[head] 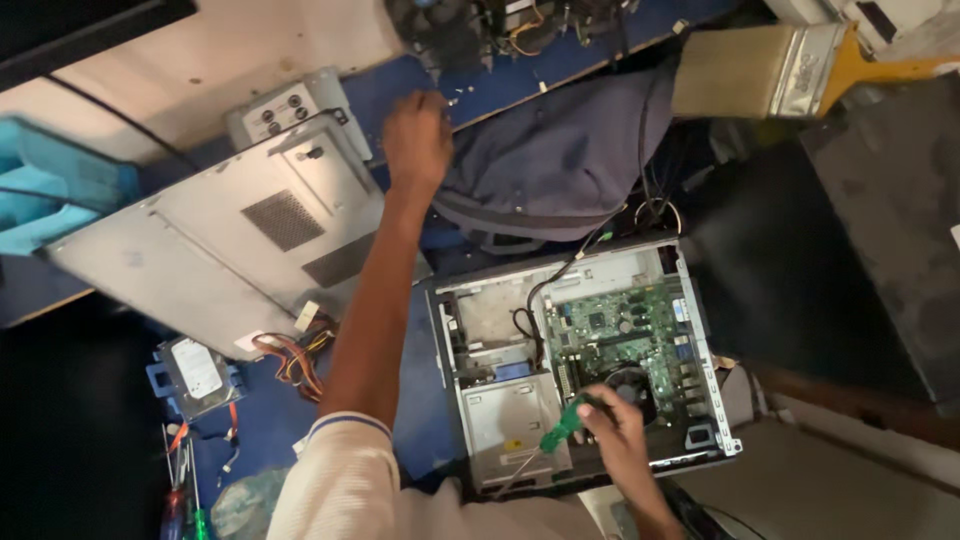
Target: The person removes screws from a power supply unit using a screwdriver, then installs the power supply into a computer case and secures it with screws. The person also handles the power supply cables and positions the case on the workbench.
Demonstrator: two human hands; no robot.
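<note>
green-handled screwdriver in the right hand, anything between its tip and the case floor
Nothing visible does. The right hand holds the green-handled screwdriver inside the open grey metal computer case, its shaft slanting down-left over the bare grey drive bay plate.

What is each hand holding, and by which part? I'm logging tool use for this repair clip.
The right hand grips a green-handled screwdriver by its handle, over the open computer case. The left hand reaches onto the blue mat; whether it holds anything cannot be told.
</note>
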